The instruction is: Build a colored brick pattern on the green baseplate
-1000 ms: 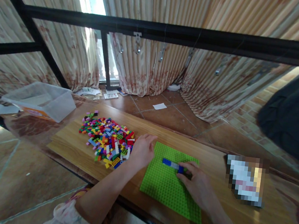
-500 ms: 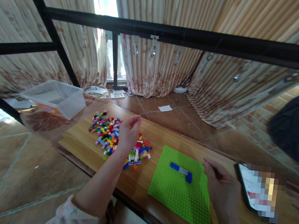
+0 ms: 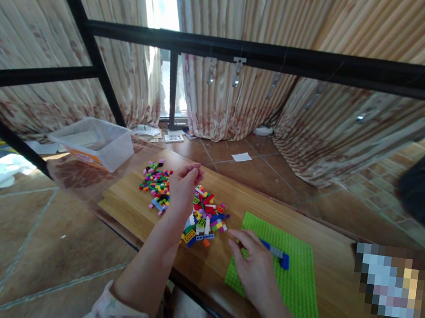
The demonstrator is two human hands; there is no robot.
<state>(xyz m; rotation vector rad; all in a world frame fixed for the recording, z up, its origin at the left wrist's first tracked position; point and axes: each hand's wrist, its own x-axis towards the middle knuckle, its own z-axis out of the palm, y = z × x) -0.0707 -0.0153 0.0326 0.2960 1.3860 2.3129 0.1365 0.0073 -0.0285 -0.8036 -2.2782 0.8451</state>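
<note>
My left hand [image 3: 183,189] is raised over the pile of toy bricks [image 3: 158,183], its fingers curled together; whatever is in them, if anything, is hidden. My right hand [image 3: 256,262] reaches across the left side of the green baseplate [image 3: 297,288], thumb and forefinger apart, near the right edge of the pile. No brick shows between those fingers. On the baseplate sits a short row of blue and grey bricks [image 3: 284,260], partly covered by my right hand.
A clear plastic bin [image 3: 112,152] stands at the table's far left end. At the right lies a phone, blurred out [image 3: 390,289]. Black metal bars [image 3: 196,42] cross in front of the curtains. Papers [image 3: 241,157] lie on the tiled floor.
My right hand has moved left from the baseplate's right edge, over the plate toward the brick pile, its fingers now apart. My left hand stays over the pile. The view has shifted slightly.
</note>
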